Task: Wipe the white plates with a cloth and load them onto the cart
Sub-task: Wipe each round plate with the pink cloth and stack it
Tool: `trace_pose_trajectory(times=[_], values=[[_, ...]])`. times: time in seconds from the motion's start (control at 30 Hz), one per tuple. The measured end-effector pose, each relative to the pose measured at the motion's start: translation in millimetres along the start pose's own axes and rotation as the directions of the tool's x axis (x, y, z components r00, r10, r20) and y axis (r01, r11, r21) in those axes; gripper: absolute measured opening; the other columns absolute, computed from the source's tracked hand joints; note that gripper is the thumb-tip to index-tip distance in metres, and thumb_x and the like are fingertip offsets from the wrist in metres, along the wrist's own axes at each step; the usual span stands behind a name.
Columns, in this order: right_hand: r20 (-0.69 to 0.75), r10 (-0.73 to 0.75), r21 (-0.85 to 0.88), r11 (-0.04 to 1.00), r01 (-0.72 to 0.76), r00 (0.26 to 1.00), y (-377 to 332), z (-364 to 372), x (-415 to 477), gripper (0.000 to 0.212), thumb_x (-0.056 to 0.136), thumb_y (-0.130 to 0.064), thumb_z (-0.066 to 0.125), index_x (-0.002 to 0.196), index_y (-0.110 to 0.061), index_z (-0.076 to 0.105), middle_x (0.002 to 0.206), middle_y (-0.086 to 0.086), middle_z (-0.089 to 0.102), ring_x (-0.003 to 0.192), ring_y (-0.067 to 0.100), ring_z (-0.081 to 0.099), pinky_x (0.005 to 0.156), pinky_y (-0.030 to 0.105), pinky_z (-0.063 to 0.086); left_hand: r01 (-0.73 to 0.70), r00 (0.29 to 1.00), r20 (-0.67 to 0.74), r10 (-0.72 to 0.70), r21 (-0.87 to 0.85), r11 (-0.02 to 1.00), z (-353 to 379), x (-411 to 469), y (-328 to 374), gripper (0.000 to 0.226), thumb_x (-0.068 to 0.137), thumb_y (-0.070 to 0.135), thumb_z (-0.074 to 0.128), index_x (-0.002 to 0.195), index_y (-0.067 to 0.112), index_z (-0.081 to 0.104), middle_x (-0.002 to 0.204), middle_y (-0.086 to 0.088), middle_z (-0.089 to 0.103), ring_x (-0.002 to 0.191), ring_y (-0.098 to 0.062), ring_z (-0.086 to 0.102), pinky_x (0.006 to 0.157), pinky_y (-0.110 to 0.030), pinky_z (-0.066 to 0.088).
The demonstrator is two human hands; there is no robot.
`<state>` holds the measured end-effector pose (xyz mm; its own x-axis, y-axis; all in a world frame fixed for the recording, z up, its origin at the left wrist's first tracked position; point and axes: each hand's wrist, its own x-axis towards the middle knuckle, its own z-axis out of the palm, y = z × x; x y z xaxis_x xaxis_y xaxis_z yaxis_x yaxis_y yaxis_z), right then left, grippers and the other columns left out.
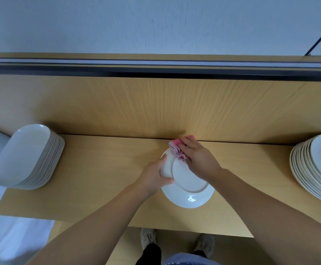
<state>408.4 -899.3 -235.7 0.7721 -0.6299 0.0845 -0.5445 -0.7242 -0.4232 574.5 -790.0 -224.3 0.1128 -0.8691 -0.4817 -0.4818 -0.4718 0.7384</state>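
A white oval plate (189,185) is held above the middle of the wooden counter (98,178), its underside with the foot ring facing me. My left hand (155,174) grips its left rim, thumb on the near face. My right hand (196,156) presses a pink cloth (177,150) against the plate's far edge, fingers curled over the cloth. A stack of several white oval plates (27,157) stands at the counter's left end. Another stack of white plates (316,169) stands at the right end, partly cut off by the frame.
A wooden back panel (155,104) rises behind the counter, topped by a dark rail (155,72). A white surface (6,236) lies at the lower left, beside the counter's end. My shoes (148,239) show below the front edge.
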Motion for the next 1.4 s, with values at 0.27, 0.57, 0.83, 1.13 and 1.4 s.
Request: trace_pose_trajectory(times=[0.27,0.57,0.83,1.13,1.4], values=[[0.258,-0.046,0.003,0.999,0.047,0.965,11.6,3.1,18.0,0.05,0.094,-0.005,0.044,0.142,-0.018,0.046,0.146,-0.008,0.045,0.134,0.02,0.036,0.116,0.027,0.015,0.012,1.0,-0.028,-0.013,-0.041,0.999,7.9,-0.3,-7.6,0.09,0.077,0.022,0.079,0.151,0.021,0.027,0.139,0.002,0.049,0.124,-0.013,0.047,0.101,-0.027,0.042],[0.102,0.41,0.239,0.875,-0.422,0.907,23.2,2.5,-29.1,0.054,0.096,-0.005,0.041,0.145,-0.028,0.042,0.146,-0.015,0.043,0.128,0.006,0.045,0.095,0.007,0.032,0.067,0.997,-0.017,-0.069,-0.115,0.991,10.4,-0.7,-14.7,0.095,0.075,0.022,0.081,0.152,0.022,0.026,0.149,0.004,0.041,0.134,-0.013,0.041,0.11,-0.036,0.038],[0.133,0.338,0.342,0.867,-0.363,0.932,20.7,4.3,-48.4,0.049,0.09,0.005,0.052,0.134,-0.017,0.057,0.127,-0.001,0.06,0.109,0.012,0.052,0.09,0.006,0.037,0.084,0.988,0.133,-0.077,-0.046,0.995,16.2,-6.8,-22.9,0.115,0.052,0.043,0.082,0.15,0.041,0.02,0.144,0.003,0.037,0.128,-0.02,0.044,0.101,-0.044,0.047],[0.269,0.201,0.415,0.858,-0.302,0.942,32.3,-2.4,-23.5,0.023,0.1,-0.003,0.044,0.114,0.007,0.059,0.1,0.022,0.057,0.097,0.033,0.049,0.077,0.013,0.038,0.061,0.987,0.155,-0.039,-0.14,0.988,16.9,3.1,-21.9,0.1,0.054,0.034,0.083,0.143,0.043,0.037,0.139,0.009,0.047,0.127,-0.015,0.048,0.104,-0.041,0.045],[0.075,0.614,0.563,0.624,-0.541,0.786,20.0,12.3,-73.2,0.039,0.097,-0.005,0.045,0.12,-0.03,0.064,0.119,-0.007,0.063,0.098,0.009,0.058,0.085,0.004,0.036,0.081,0.991,0.11,-0.074,-0.054,0.995,22.3,4.3,-19.4,0.101,0.06,0.036,0.081,0.143,0.054,0.027,0.14,0.005,0.039,0.128,-0.021,0.043,0.106,-0.041,0.042]])
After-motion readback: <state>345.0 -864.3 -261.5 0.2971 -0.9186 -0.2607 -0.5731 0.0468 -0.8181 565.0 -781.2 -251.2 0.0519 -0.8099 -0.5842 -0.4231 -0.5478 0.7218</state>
